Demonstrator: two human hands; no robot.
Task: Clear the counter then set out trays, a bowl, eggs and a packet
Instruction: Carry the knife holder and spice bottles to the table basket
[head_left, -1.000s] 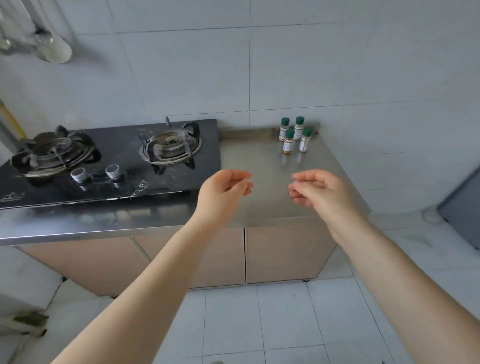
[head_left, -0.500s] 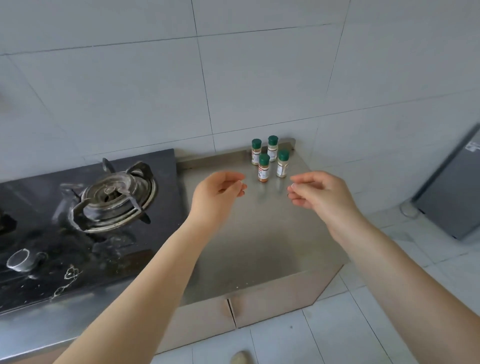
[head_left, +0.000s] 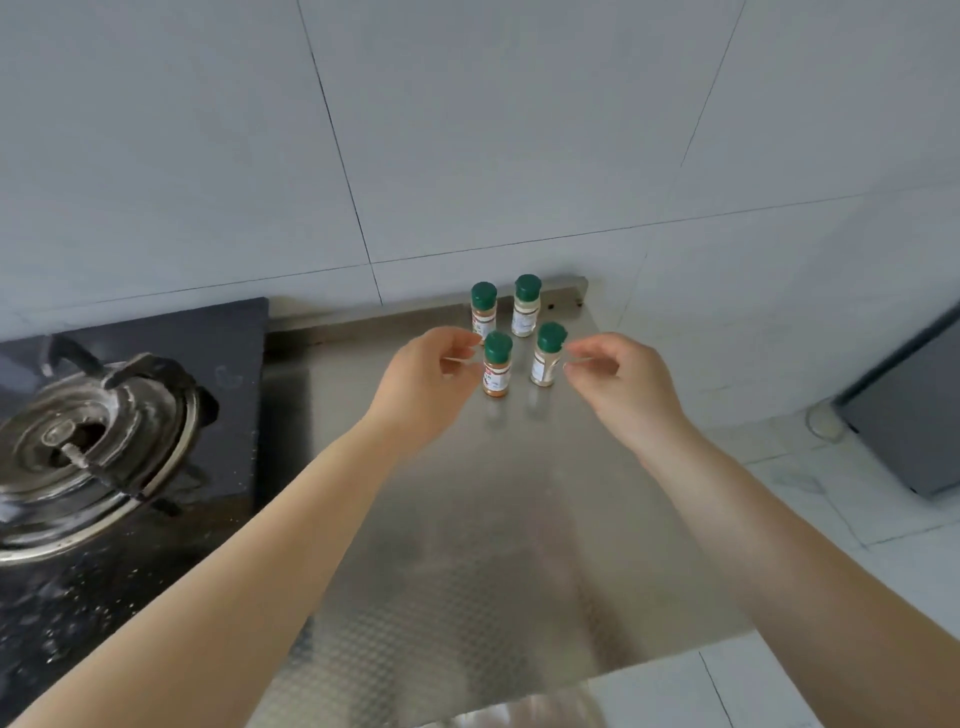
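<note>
Both hands reach toward 4 spice jars (head_left: 497, 364) on the table (head_left: 519, 545).
I see left hand (head_left: 426, 384) and right hand (head_left: 618, 387) grips half-curled, spread, empty; labels unreadable.

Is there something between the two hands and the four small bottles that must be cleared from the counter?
Nothing visible blocks them. The left hand is just left of the front orange bottle, and the right hand is just right of the front pale bottle. Only bare counter lies around them. Both hands are open and empty.
</note>
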